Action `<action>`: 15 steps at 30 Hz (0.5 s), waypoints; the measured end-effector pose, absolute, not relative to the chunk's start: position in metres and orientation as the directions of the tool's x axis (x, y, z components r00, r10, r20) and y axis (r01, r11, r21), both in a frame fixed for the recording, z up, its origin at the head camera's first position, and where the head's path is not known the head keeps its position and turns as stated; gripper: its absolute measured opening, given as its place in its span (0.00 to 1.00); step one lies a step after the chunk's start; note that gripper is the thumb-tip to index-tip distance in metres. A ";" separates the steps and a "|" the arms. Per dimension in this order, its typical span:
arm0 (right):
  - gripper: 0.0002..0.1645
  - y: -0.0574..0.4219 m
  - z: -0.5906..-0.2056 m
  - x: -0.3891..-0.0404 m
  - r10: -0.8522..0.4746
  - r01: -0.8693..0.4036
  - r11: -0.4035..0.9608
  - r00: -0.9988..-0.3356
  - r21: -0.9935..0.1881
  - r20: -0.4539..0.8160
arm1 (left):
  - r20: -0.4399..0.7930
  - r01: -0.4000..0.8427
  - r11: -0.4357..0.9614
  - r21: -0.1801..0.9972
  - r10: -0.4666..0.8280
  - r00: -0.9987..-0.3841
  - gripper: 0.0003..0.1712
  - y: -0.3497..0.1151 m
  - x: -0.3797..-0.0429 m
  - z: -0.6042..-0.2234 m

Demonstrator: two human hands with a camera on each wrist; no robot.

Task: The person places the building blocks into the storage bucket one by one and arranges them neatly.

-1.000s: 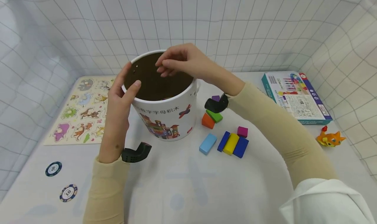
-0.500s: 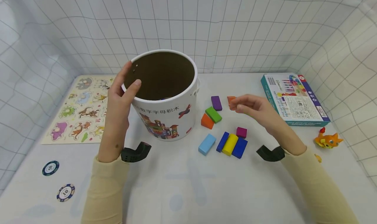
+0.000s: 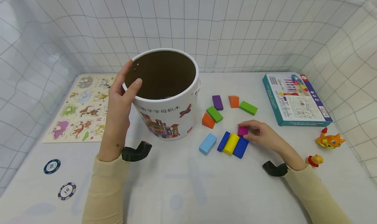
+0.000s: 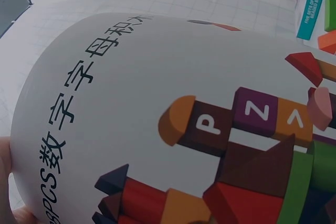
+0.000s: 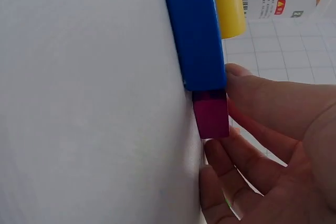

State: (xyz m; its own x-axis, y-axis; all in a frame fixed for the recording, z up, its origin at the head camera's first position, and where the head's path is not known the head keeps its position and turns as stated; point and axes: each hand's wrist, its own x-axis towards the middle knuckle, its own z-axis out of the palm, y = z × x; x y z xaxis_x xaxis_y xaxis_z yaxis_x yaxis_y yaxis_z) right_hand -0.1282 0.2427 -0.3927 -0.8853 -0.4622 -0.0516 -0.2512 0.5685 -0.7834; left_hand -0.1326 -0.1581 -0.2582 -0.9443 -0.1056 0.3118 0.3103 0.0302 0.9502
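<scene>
A white bucket point(image 3: 165, 119) with printed toy blocks on its side stands upright left of centre. My left hand point(image 3: 119, 99) grips its left rim, the thumb lying over the edge; in the left wrist view the printed wall fills most of the frame. At the block group, my right hand point(image 3: 260, 135) pinches a small magenta cube point(image 3: 242, 131) between thumb and fingers. The cube sits against the end of a dark blue block point(image 5: 194, 35), with a yellow cylinder point(image 3: 231, 144) and a thin blue block point(image 3: 224, 141) alongside.
Light blue point(image 3: 207, 143), orange, green and purple blocks lie right of the bucket. An animal puzzle board point(image 3: 73, 119) is at left, with two poker chips point(image 3: 66, 191) nearer. At right are a teal-edged box point(image 3: 297, 99) and two small figurines point(image 3: 330, 140).
My right hand has come out from over the bucket, moved right and down to the table, and taken hold of the magenta cube. The left hand has stayed on the rim.
</scene>
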 end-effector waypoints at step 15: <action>0.20 0.235 -0.395 -0.149 -0.310 -0.238 0.694 -0.951 -0.679 0.016 | 0.313 0.311 0.035 0.950 -0.110 -0.943 0.30 -0.158 -0.133 -0.259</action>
State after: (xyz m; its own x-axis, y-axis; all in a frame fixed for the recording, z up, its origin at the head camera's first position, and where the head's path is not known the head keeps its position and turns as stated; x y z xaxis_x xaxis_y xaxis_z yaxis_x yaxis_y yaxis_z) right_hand -0.1486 0.2348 -0.3954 -0.9505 -0.3102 0.0160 -0.2380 0.6944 -0.6790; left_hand -0.1326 -0.1576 -0.2586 -0.9433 -0.1103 0.3130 0.3110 0.0352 0.9498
